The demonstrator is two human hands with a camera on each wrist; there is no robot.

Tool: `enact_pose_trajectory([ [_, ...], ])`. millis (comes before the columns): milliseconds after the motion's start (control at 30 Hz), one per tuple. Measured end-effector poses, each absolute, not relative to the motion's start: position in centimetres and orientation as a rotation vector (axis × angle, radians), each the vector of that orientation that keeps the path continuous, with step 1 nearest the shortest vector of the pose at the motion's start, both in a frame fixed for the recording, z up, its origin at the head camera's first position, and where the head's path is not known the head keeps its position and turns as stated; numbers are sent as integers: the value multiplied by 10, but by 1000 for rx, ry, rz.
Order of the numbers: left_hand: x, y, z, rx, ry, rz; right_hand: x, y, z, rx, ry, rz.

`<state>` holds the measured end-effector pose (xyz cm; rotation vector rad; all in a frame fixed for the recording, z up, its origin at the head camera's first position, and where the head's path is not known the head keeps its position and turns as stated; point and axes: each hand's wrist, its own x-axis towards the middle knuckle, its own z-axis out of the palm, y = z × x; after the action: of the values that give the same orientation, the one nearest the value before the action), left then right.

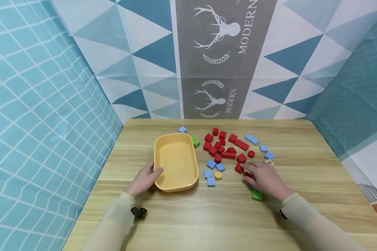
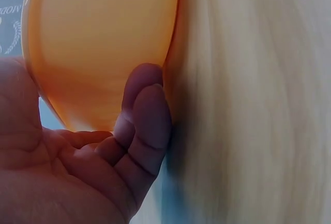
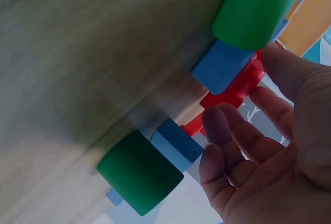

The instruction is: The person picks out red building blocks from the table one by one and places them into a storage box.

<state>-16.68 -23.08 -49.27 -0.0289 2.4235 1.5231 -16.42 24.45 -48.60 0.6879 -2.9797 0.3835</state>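
At the left, a yellow plastic tray [image 1: 176, 165] sits on the wooden table with nothing in it. My left hand [image 1: 146, 179] grips its near-left wall, thumb over the rim and fingers against the outside [image 2: 147, 115]. Over on the right, my right hand [image 1: 267, 179] reaches low over the table. Between its thumb and index finger is a red block [image 3: 251, 76], partly hidden by the hand. Another red block [image 1: 239, 168] lies right at the index fingertip. Green cylinders [image 3: 139, 172] and blue blocks [image 3: 220, 66] stand close by that hand.
Several red blocks [image 1: 228, 155] form a loose group beyond the right hand. Blue blocks [image 1: 211, 181] and a yellow disc [image 1: 218, 175] lie right of the tray. A green block [image 1: 195, 141] is at the tray's far right. Patterned cloth [image 1: 138, 69] hangs behind the table.
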Motion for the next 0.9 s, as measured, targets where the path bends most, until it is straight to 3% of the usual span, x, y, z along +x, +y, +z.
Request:
enact_pose_trajectory([
  [600, -176, -214, -519, -16, 2264, 1809, -185, 217, -487, 553, -3089, 545],
  [900, -176, -220, -519, 17, 2220, 1829, -188, 169, -450, 539, -2946, 818],
])
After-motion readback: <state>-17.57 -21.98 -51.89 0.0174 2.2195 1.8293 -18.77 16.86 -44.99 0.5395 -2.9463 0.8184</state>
